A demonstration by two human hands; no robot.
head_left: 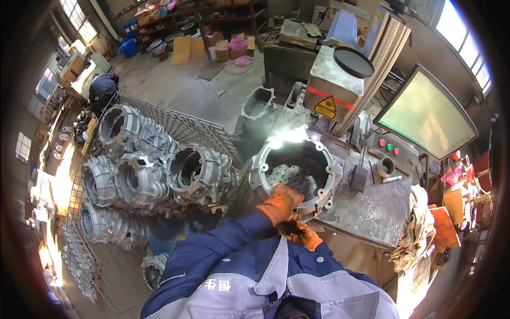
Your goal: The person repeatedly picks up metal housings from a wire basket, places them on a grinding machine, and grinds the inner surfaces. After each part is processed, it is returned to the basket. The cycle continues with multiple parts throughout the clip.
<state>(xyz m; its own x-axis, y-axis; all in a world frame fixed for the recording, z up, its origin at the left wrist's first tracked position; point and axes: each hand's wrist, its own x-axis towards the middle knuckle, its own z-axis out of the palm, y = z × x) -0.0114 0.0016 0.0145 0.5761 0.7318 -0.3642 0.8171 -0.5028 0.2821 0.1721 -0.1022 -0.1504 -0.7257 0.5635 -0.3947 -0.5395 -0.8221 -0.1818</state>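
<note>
A round grey metal casting (324, 159), open on top with a perforated floor, sits on a steel worktable (372, 207) just in front of me. My left hand (281, 202), in an orange glove, closes over the casting's near rim. My right hand (300, 234), also in an orange glove, is tucked just below the left hand against the casting's near flange at the table's edge. Its fingers are hidden, so I cannot tell its grip. My blue sleeves and grey jacket fill the bottom of the view.
A wire cage (186, 125) on the left holds several similar castings (199, 170). Behind the table stand a steel box with a warning label (334, 87), a monitor (425, 114) and a button panel (390, 146). Rags (417, 228) hang at the table's right. A person crouches far left (102, 87).
</note>
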